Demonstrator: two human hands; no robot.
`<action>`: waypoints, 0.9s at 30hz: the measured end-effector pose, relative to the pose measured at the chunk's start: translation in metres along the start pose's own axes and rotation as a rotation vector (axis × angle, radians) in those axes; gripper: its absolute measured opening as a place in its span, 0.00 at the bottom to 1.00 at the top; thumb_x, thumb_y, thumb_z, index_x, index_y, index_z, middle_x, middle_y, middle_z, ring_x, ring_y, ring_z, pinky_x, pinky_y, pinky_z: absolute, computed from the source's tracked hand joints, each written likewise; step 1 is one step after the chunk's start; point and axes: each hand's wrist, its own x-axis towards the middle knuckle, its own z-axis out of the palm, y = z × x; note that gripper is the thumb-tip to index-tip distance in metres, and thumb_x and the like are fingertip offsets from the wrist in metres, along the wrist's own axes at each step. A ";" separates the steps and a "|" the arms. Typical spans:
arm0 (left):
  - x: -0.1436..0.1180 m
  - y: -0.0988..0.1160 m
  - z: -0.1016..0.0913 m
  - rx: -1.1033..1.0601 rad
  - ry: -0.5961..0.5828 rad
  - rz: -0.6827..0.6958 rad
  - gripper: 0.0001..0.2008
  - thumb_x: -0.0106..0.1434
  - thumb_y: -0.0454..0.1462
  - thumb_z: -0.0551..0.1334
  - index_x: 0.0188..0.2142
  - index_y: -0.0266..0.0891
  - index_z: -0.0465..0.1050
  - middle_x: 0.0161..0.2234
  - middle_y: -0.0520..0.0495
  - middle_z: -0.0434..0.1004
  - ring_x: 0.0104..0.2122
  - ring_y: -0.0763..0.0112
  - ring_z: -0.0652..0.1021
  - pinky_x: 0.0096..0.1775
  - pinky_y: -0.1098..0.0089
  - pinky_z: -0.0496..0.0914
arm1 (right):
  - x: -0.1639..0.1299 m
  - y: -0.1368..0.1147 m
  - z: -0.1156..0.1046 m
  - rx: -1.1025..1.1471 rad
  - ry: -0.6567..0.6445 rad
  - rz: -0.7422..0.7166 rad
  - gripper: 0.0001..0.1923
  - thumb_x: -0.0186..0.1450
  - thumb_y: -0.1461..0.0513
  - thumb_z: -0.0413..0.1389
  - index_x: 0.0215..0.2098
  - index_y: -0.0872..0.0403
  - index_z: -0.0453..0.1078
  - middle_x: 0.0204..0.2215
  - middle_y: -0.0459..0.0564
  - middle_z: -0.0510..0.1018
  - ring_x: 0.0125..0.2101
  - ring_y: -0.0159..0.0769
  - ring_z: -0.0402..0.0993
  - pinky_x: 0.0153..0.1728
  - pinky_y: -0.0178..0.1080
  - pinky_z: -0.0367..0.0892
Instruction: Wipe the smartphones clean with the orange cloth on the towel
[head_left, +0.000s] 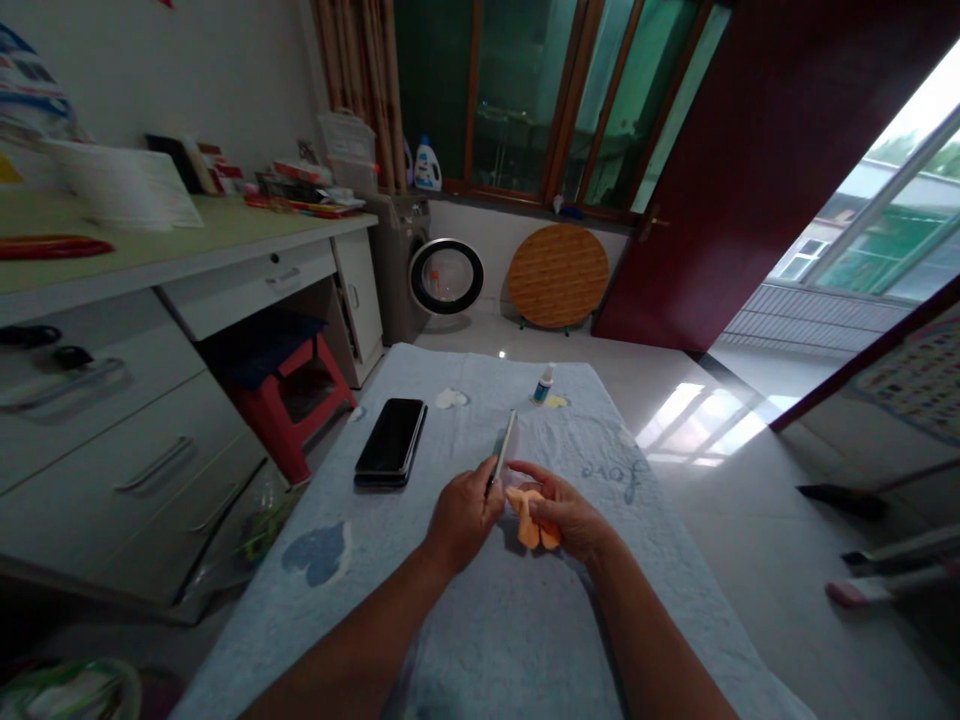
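Observation:
My left hand (466, 512) is closed around the lower end of a phone (507, 446), which stands tilted and shows nearly edge-on above the blue cloth cover (480, 620). Pinched in my right hand (571, 512) is an orange cloth (531, 520), bunched and hanging below the fingers. The right index finger reaches close to the phone's side; whether it touches cannot be made out. To the left lies a black phone (391, 440), screen up, seemingly stacked on another flat dark thing. A small spray bottle (543, 385) stands upright farther back on the cover.
Along the left runs a white desk (247, 262) with drawers and clutter on top. A red stool (300, 390) is tucked beneath it. Behind are a washing machine with its round door (448, 277) swung open, a round wooden tabletop (559, 275) and a dark red door (720, 160).

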 end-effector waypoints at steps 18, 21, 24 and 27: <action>-0.001 0.001 0.004 -0.165 -0.095 -0.242 0.25 0.53 0.35 0.64 0.52 0.39 0.66 0.32 0.50 0.79 0.32 0.66 0.78 0.34 0.71 0.67 | 0.010 0.005 -0.018 -0.933 0.550 -0.383 0.09 0.61 0.59 0.54 0.38 0.53 0.70 0.34 0.49 0.75 0.34 0.37 0.70 0.38 0.39 0.65; -0.001 -0.001 0.001 -0.003 -0.125 -0.220 0.23 0.54 0.36 0.64 0.51 0.41 0.67 0.38 0.47 0.80 0.38 0.63 0.79 0.38 0.69 0.68 | 0.013 0.009 -0.013 -1.072 0.483 -0.437 0.09 0.62 0.61 0.54 0.40 0.52 0.72 0.36 0.51 0.75 0.38 0.38 0.70 0.42 0.40 0.64; -0.001 -0.003 0.001 0.129 -0.136 -0.209 0.22 0.57 0.38 0.64 0.52 0.42 0.67 0.44 0.43 0.79 0.44 0.60 0.78 0.43 0.68 0.67 | 0.016 0.012 -0.008 -1.173 0.410 -0.431 0.09 0.63 0.62 0.54 0.39 0.52 0.75 0.34 0.51 0.73 0.38 0.38 0.68 0.41 0.39 0.63; -0.002 -0.005 0.002 0.198 -0.146 -0.193 0.22 0.59 0.39 0.63 0.53 0.41 0.66 0.46 0.42 0.78 0.46 0.59 0.77 0.46 0.67 0.67 | 0.016 0.011 -0.006 -1.229 0.345 -0.408 0.09 0.63 0.64 0.54 0.38 0.52 0.76 0.32 0.50 0.72 0.36 0.37 0.67 0.40 0.38 0.62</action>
